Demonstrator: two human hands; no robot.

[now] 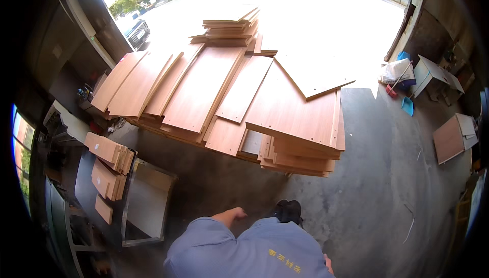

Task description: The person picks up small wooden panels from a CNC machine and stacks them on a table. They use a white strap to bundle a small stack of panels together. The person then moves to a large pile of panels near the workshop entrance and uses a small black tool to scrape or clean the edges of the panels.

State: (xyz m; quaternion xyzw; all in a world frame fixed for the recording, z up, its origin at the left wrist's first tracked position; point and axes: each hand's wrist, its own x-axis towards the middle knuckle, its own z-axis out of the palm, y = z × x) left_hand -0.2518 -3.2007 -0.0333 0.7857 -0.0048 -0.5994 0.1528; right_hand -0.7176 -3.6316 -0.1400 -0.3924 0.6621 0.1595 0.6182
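My left hand hangs in front of my body over the dark floor, apart from the boards. It is small in the view and seen from above, so how its fingers are set does not show clearly. Little of my right hand shows past the side of my blue-grey shirt; its fingers are mostly hidden. Ahead lies a wide spread of wood-coloured panels, overlapping in stacks on a low support. A large panel with small holes tops the nearest stack on the right. Neither hand touches them.
On the left, shorter boards sit on a dark-topped table beside a framed panel. A blue dustpan, a white bag and a small desk stand at the right. Beyond the panels is a wide doorway onto bright ground.
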